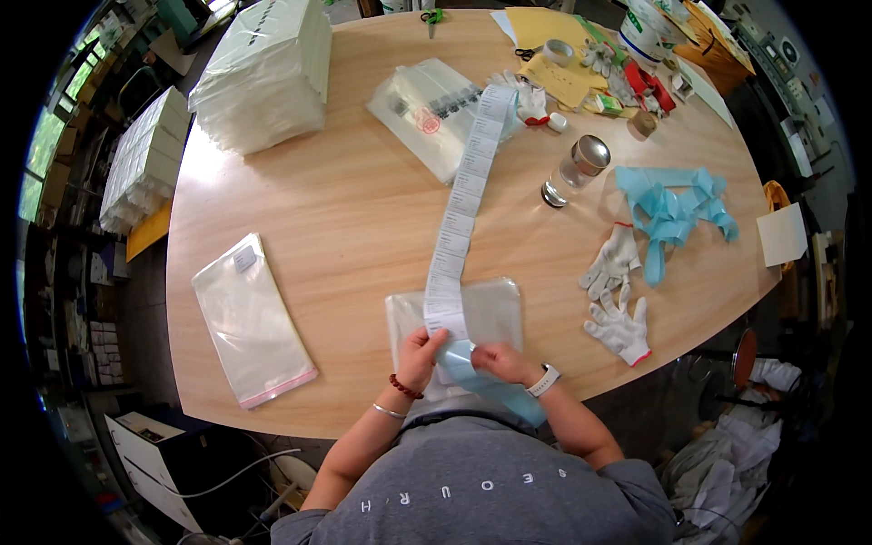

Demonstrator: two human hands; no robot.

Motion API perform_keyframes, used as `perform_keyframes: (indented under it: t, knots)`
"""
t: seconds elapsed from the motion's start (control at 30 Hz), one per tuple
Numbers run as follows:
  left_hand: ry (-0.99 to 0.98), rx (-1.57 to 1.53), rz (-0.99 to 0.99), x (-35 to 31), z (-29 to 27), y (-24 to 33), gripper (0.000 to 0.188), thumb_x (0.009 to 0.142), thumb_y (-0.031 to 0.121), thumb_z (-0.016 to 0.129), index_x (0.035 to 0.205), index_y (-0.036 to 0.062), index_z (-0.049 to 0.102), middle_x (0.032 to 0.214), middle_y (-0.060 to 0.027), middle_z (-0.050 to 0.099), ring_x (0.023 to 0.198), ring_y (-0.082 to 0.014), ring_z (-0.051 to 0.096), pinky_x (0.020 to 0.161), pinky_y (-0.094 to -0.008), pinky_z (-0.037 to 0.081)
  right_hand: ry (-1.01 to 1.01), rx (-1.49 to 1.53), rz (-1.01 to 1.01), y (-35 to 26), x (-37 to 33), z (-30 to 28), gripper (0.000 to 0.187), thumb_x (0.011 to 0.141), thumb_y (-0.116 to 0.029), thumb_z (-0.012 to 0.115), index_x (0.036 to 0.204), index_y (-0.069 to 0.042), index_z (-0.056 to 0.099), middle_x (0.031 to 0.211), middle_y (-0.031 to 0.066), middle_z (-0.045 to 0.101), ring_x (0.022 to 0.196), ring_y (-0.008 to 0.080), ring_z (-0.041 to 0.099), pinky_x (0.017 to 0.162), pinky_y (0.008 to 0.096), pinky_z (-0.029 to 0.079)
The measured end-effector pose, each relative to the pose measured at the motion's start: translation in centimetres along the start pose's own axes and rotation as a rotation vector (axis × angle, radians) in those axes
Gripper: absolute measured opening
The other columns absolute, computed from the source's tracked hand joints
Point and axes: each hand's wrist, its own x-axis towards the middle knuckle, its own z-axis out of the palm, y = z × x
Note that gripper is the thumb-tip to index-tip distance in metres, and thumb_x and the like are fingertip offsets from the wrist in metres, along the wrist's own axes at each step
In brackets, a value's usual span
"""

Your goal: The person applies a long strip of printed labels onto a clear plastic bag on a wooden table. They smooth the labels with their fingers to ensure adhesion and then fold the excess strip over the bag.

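A long strip of white printed labels (459,213) runs from the far middle of the table toward me. My left hand (420,357) is closed, pinching the strip's near end by its left edge. Past that point the strip's bare light-blue backing (459,356) curls down toward my lap. My right hand (506,363) is closed at the right edge of this backing, fingertips drawn together on it; whether a loose label is between them is hidden. Beneath both hands lies a clear plastic bag stack (496,307), flat at the table's near edge.
To the left rests another bag stack (254,322) with a label on it. A tall bag pile (263,82) stands far left; more printed bags (427,109) lie far middle. On the right are a glass bottle (574,171), crumpled blue backing (672,204) and white gloves (619,327).
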Motion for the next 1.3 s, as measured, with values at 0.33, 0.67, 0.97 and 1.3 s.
perform_keyframes:
  t: [0.33,0.67,0.97,1.3]
  knots:
    - [0.011,0.052,-0.262,1.6,-0.5,-0.8,0.023,0.085,0.027,0.054,0.091,0.0066,0.06,0.086,0.0,0.061,0.078,-0.0063,0.054,0.069,-0.0214,0.042,0.425,-0.278,-0.223,-1.9,0.7,0.5,0.024,0.072,-0.005,0.062,0.096,-0.006,0.058,0.072,0.0087,0.059,0.064,0.0212,0.056,0.061,0.0276,0.045]
    - [0.125,-0.104,-0.15,1.3,-0.6,-1.0,0.023,0.087,0.022,0.049,0.1,0.0035,0.056,0.091,-0.0024,0.06,0.085,-0.011,0.056,0.076,-0.027,0.045,0.521,-0.565,-0.551,-5.1,-1.9,0.6,0.017,0.068,-0.003,0.063,0.084,-0.007,0.064,0.086,0.009,0.06,0.076,0.0236,0.056,0.07,0.0299,0.045]
    - [0.133,-0.06,-0.159,0.6,-1.3,-1.2,0.022,0.087,0.021,0.05,0.099,0.0025,0.055,0.091,-0.0034,0.059,0.082,-0.0118,0.057,0.072,-0.0252,0.046,0.707,-0.147,-0.003,2.0,1.7,-4.7,0.01,0.075,-0.006,0.061,0.081,0.001,0.062,0.069,0.0086,0.061,0.062,0.0134,0.058,0.056,0.0252,0.045]
    - [0.118,-0.037,-0.126,0.6,-1.9,-1.8,0.023,0.087,0.02,0.051,0.1,0.0025,0.056,0.093,-0.0034,0.059,0.083,-0.0115,0.056,0.072,-0.025,0.046,0.9,-0.867,-0.095,0.5,3.6,-3.4,0.017,0.069,-0.015,0.066,0.079,-0.003,0.06,0.072,0.009,0.055,0.069,0.0251,0.056,0.061,0.0333,0.046]
